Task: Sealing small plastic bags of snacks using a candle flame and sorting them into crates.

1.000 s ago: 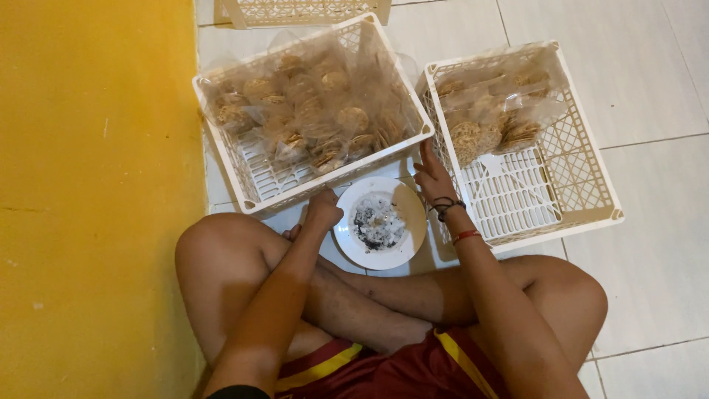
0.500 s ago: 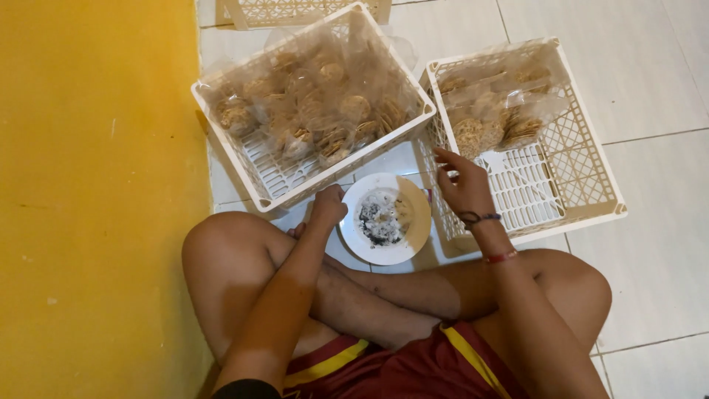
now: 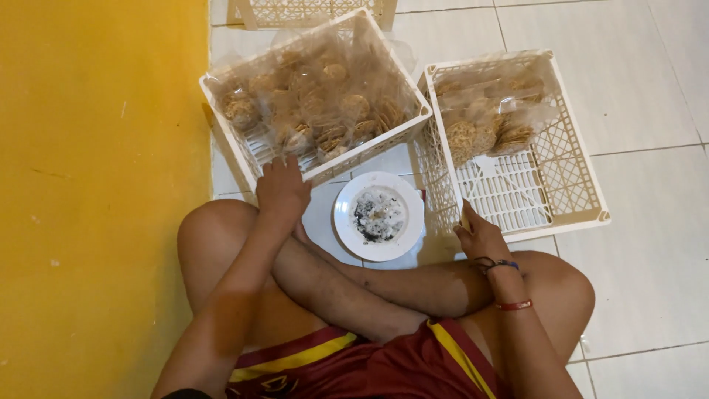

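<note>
I sit cross-legged on the floor. My left hand [image 3: 282,188] curls over the near rim of the left white plastic crate [image 3: 221,125], which is full of clear bags of round brown crackers [image 3: 325,96]. My right hand [image 3: 480,236] grips the near left corner of the right white crate [image 3: 550,225]. That crate holds a few cracker bags [image 3: 480,125] at its far end, and its lattice floor is bare near me. Between the hands a white plate [image 3: 347,230] with dark crumbs sits on the tiles.
A yellow painted strip of floor [image 3: 96,199] runs along the left. A third lattice crate [image 3: 310,11] shows at the top edge. Pale floor tiles [image 3: 650,96] lie to the right of the crates. My knees flank the plate.
My left hand left the plate's edge and went up to the left crate's rim. My right hand drew back from inside the right crate to its near corner.
</note>
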